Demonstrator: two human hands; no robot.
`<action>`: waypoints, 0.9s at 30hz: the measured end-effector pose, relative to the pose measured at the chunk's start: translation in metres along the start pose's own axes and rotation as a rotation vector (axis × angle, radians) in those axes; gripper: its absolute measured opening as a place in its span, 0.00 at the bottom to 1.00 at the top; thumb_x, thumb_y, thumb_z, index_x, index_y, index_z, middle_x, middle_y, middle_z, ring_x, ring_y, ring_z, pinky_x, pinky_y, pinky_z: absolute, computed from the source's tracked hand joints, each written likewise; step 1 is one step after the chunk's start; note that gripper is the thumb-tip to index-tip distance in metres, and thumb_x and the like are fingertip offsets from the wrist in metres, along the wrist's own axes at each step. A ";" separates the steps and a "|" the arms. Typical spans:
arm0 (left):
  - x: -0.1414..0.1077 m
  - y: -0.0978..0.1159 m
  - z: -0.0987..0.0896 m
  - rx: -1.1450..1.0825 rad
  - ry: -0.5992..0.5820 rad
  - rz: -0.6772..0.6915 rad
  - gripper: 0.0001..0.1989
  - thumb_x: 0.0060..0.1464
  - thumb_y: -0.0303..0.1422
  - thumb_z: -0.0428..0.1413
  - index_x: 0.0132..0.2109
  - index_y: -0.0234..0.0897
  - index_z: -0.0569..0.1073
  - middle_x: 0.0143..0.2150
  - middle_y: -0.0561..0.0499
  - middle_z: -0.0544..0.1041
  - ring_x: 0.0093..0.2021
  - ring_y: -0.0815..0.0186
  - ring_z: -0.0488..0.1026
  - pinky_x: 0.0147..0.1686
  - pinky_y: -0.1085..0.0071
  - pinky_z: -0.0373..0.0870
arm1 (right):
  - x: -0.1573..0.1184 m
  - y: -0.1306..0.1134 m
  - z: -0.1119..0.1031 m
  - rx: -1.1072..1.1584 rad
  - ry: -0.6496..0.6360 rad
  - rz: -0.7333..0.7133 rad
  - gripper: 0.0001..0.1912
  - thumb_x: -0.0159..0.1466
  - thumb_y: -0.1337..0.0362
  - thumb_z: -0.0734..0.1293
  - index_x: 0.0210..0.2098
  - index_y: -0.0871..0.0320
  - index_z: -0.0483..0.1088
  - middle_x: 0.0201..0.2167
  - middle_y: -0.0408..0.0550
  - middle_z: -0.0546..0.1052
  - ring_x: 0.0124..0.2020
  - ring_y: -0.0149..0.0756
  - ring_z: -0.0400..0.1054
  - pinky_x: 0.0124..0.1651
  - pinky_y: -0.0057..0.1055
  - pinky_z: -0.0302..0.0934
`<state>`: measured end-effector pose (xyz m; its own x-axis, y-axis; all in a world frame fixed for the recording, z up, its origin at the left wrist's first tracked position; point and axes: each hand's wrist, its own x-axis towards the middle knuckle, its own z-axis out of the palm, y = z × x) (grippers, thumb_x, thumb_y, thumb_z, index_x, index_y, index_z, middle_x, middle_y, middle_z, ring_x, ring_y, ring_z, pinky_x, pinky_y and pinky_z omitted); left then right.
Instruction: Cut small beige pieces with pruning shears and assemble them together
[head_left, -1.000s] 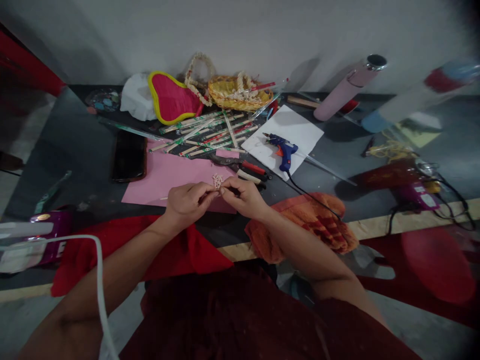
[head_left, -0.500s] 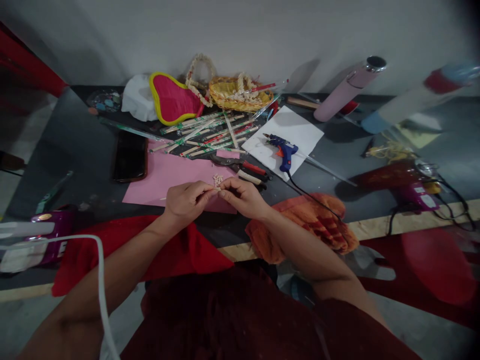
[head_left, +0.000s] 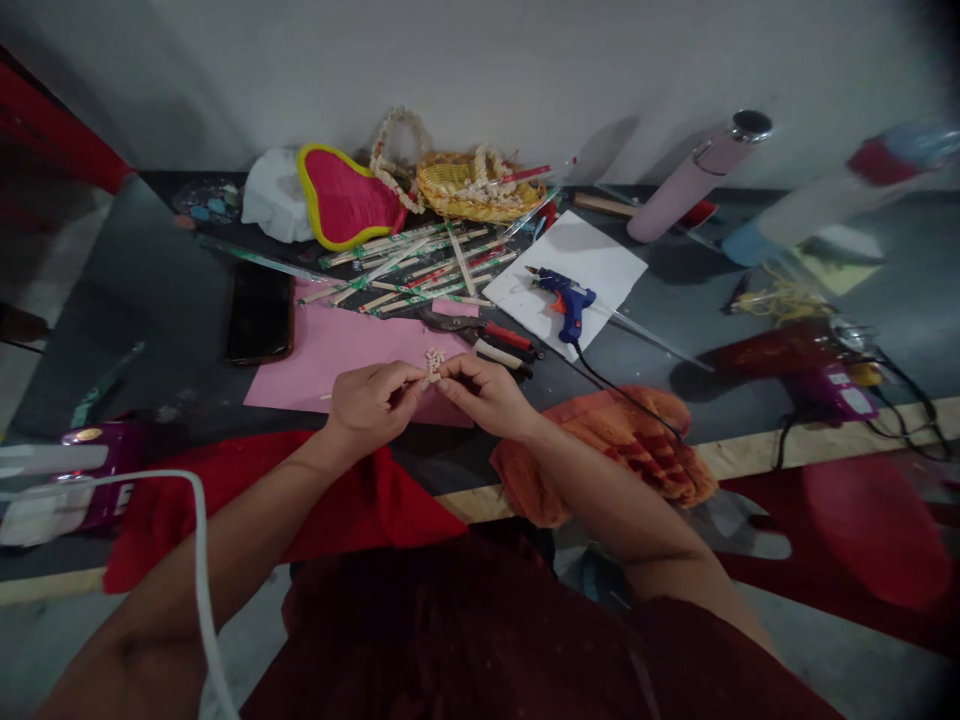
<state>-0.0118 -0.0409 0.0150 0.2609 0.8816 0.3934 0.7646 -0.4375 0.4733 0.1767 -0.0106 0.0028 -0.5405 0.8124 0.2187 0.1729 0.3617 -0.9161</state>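
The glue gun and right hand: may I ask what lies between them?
In the head view, beyond the right hand come a tool's red and pale handles, then white paper.

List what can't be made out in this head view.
Head view:
Tiny piece between left hand and right hand: shape too small, partly covered by fingertips.
Count of pale pieces: too small, perhaps partly behind fingers.
Near middle of pink sheet: hidden by hands.
Ends of white cable: cut off by left and bottom edges.
Detail on blue-based bottle: blurred.
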 end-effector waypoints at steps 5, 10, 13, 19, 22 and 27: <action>0.000 -0.002 0.000 0.009 -0.012 0.005 0.09 0.56 0.35 0.52 0.36 0.39 0.76 0.31 0.53 0.81 0.27 0.70 0.74 0.28 0.75 0.64 | 0.000 0.000 -0.001 0.007 -0.001 -0.018 0.08 0.64 0.61 0.62 0.36 0.59 0.68 0.30 0.43 0.71 0.30 0.27 0.63 0.33 0.25 0.58; 0.001 0.000 0.000 0.022 -0.045 -0.051 0.09 0.55 0.36 0.52 0.36 0.40 0.77 0.29 0.54 0.80 0.24 0.72 0.72 0.25 0.75 0.62 | 0.000 -0.002 -0.001 -0.034 -0.003 -0.009 0.08 0.64 0.61 0.61 0.36 0.59 0.68 0.29 0.43 0.72 0.29 0.26 0.63 0.32 0.24 0.58; 0.002 -0.001 0.001 0.025 -0.062 -0.078 0.09 0.55 0.35 0.52 0.36 0.40 0.77 0.27 0.54 0.80 0.23 0.72 0.71 0.24 0.76 0.61 | 0.000 0.002 -0.001 -0.104 0.010 -0.021 0.07 0.62 0.63 0.62 0.36 0.59 0.69 0.28 0.43 0.72 0.26 0.26 0.62 0.31 0.24 0.57; 0.006 -0.011 0.001 0.015 0.006 -0.192 0.10 0.54 0.38 0.54 0.37 0.40 0.77 0.30 0.53 0.80 0.25 0.71 0.73 0.26 0.76 0.63 | 0.003 0.023 -0.005 -0.419 0.051 -0.023 0.10 0.58 0.72 0.60 0.36 0.58 0.71 0.33 0.46 0.76 0.32 0.30 0.68 0.38 0.27 0.59; 0.007 -0.015 -0.001 -0.029 0.040 -0.235 0.11 0.54 0.38 0.54 0.40 0.40 0.77 0.32 0.52 0.81 0.28 0.70 0.75 0.28 0.77 0.66 | 0.005 0.025 -0.009 -0.478 0.020 0.030 0.09 0.60 0.71 0.60 0.36 0.58 0.71 0.31 0.45 0.76 0.32 0.31 0.69 0.38 0.27 0.59; 0.007 -0.017 -0.004 -0.116 0.062 -0.298 0.11 0.54 0.38 0.55 0.39 0.39 0.77 0.32 0.53 0.81 0.29 0.70 0.75 0.30 0.77 0.67 | 0.006 0.016 -0.028 -0.607 0.121 -0.009 0.11 0.66 0.67 0.57 0.41 0.58 0.71 0.40 0.51 0.76 0.43 0.37 0.68 0.48 0.32 0.59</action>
<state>-0.0248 -0.0284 0.0126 -0.0036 0.9630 0.2696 0.7286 -0.1821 0.6603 0.1995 0.0133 -0.0007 -0.4534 0.8411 0.2948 0.6256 0.5359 -0.5670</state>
